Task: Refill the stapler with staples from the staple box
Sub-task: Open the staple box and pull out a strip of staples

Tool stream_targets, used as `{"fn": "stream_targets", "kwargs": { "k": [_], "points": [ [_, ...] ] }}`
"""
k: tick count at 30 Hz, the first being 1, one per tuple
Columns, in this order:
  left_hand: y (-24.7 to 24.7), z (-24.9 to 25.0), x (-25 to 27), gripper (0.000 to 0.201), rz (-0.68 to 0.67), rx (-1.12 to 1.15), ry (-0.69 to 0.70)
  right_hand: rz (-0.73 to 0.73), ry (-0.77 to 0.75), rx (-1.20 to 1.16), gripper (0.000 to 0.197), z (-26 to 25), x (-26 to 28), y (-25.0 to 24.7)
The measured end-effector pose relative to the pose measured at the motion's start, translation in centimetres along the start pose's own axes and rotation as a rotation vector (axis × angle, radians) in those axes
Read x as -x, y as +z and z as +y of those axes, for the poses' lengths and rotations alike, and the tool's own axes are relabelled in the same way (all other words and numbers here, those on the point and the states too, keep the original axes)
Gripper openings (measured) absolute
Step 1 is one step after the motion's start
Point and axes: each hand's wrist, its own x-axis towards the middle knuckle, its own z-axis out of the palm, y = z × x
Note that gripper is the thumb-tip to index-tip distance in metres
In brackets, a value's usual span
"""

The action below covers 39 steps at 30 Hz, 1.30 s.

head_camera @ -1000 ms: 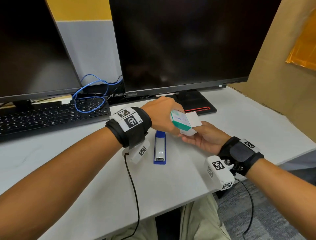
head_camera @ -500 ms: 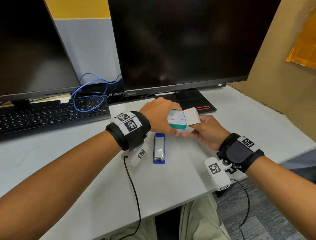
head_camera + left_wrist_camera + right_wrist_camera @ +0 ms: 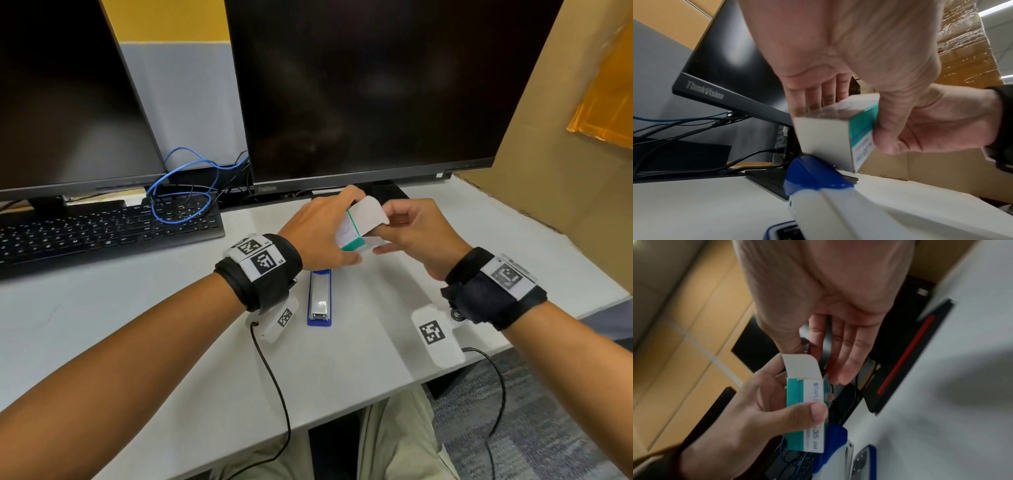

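Observation:
The staple box, white with a teal band, is held in the air by my left hand, thumb on the near side and fingers over the far side. Its end flap stands open toward the right. My right hand is at that open end, fingers fairly straight and fingertips by the flap. The right wrist view shows the box, its flap and my right fingers beside the mouth. The blue and white stapler lies closed on the desk just below the hands, also in the left wrist view.
Two dark monitors stand at the back, with a black keyboard and a loop of blue cable on the left. The monitor's base sits behind the hands. A cardboard wall closes the right. The desk edge runs near my lap.
Both hands have moved the box up and away toward the monitor. My right hand has turned from cupping under the box to reaching at its open end, and the flap stands wider open.

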Motion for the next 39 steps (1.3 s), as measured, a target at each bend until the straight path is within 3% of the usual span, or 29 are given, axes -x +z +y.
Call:
{"fn": "stream_targets", "kwargs": {
  "k": [3,7,13,18,23,25,30,39],
  "points": [
    [0.2,0.4,0.5,0.072,0.074,0.103,-0.01,0.032,-0.108,0.087,0.01,-1.5,0.2,-0.2],
    [0.5,0.9,0.6,0.066,0.133,0.223,-0.075,0.107,-0.121,0.085,0.007,-2.1,0.3,-0.3],
    [-0.3,-0.4,0.7,0.074,0.25,0.295,-0.107,0.277,-0.035,-0.232,0.008,-1.9,0.6,-1.0],
    [-1.9,-2.7,1.9,0.063,0.304,0.139,-0.193,0.202,-0.005,-0.258,0.022,-1.6,0.3,-0.7],
    [-2.9,-5.5,3.8,0.058,0.329,0.086,-0.354,0.123,0.034,-0.218,0.003,-0.5,0.0,1.1],
    [-3.1,-6.1,4.6,0.058,0.302,0.049,-0.402,0.088,0.05,-0.206,0.009,-0.2,-0.2,1.7],
    [-2.8,-6.8,5.7,0.054,0.093,-0.083,-0.436,0.004,0.022,-0.167,0.017,0.2,-0.3,2.6],
    [-2.3,-6.7,5.3,0.053,0.0,-0.115,-0.449,-0.041,0.035,-0.031,0.017,1.9,-0.3,2.7]
  ]
}}
